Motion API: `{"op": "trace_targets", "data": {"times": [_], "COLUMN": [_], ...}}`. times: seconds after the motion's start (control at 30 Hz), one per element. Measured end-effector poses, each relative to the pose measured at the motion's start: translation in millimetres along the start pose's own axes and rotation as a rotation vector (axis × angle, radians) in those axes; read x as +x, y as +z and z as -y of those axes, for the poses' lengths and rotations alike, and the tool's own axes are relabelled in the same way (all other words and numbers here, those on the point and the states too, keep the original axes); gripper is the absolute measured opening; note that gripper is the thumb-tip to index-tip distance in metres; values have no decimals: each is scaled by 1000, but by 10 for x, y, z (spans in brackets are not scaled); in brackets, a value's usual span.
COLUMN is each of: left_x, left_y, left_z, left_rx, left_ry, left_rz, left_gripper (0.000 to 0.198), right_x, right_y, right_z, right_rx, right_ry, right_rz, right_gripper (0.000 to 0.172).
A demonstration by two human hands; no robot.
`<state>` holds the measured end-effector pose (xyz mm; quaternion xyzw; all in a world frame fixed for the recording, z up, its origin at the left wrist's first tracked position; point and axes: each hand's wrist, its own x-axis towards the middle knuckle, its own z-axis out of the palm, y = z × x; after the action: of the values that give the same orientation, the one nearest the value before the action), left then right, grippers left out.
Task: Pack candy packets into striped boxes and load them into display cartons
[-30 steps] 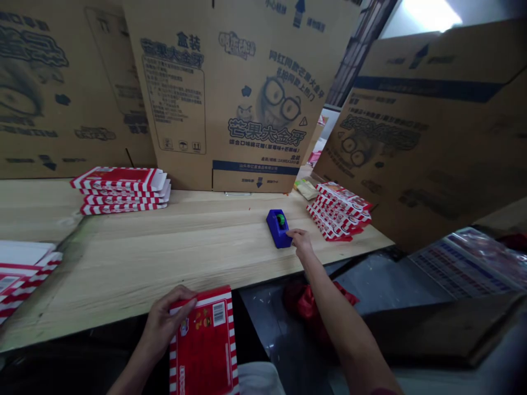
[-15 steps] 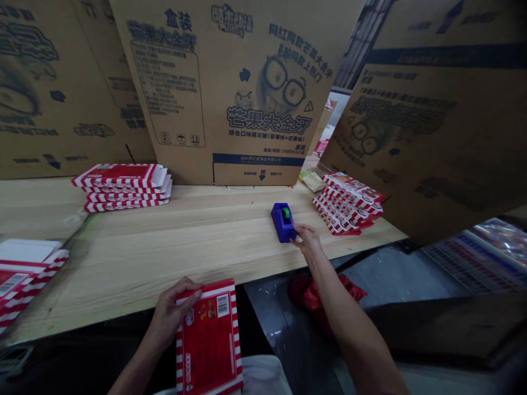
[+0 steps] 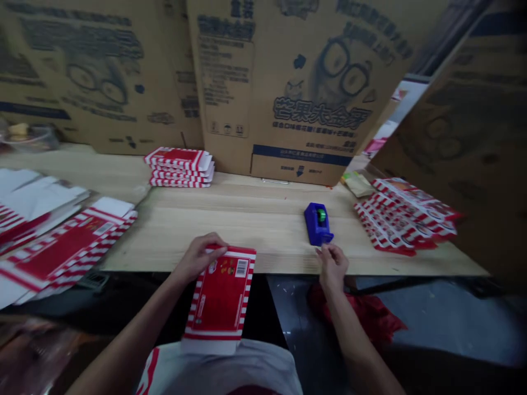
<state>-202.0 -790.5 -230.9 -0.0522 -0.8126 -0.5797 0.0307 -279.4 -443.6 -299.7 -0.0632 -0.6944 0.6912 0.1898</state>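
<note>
Left hand [image 3: 201, 255] grips the top left corner of the red-and-white carton [image 3: 220, 291], thumb on its face. The carton's top end lies over the near edge of the table [image 3: 247, 219]; the rest hangs off toward the person's lap. Right hand [image 3: 332, 263] sits at the near edge, fingers curled together; I cannot tell whether they pinch anything. Blue tape dispenser [image 3: 318, 224] stands just beyond its fingertips, apart. Stack of flat cartons [image 3: 405, 214] lies toward the right edge.

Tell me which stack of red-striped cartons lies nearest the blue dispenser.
The fanned stack right of the blue dispenser; the neat back stack and the left pile lie farther away.
</note>
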Motion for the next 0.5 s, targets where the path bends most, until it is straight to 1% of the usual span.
{"op": "trace_targets", "data": {"times": [0.03, 0.07, 0.13, 0.17, 0.2, 0.23, 0.27, 0.33, 0.37, 0.43, 0.5], "left_x": [57, 108, 181, 200, 208, 205, 192, 145, 114, 46, -21], "left_y": [-47, -79, -93, -82, -67, -56, -52, -82, -115, -209, -320], "left_z": [-29, -46, -50, -40, -27, -11, 6, 35, 44, 37, -13], "left_rx": [35, 61, 81, 80, 76, 68, 58, 38, 30, 30, 26], "left_ry": [3, 3, -1, -2, -2, -1, 0, 0, 0, -1, 11], "left_rz": [54, 109, 194, 219, 234, 240, 242, 238, 233, 209, 188], "left_gripper": [18, 16, 13, 13, 12, 12, 12, 12, 12, 13, 12], "right_x": [-60, -130, -284, -358, -424, -478, -519, -560, -560, -535, -507], "right_y": [122, 268, 607, 784, 954, 1110, 1247, 1454, 1528, 1640, 1738], "right_z": [108, 229, 485, 602, 702, 781, 840, 907, 922, 933, 923], "right_rx": [-7, -23, -78, -114, -156, -212, -285, -457, -537, -636, -644], "right_ry": [-13, -36, -117, -172, -233, -297, -360, -453, -472, -435, -290], "right_rz": [113, 287, 754, 963, 1108, 1194, 1235, 1244, 1246, 1264, 1304], "right_gripper": [26, 24, 23, 23, 24, 23, 22, 22, 23, 24, 26]}}
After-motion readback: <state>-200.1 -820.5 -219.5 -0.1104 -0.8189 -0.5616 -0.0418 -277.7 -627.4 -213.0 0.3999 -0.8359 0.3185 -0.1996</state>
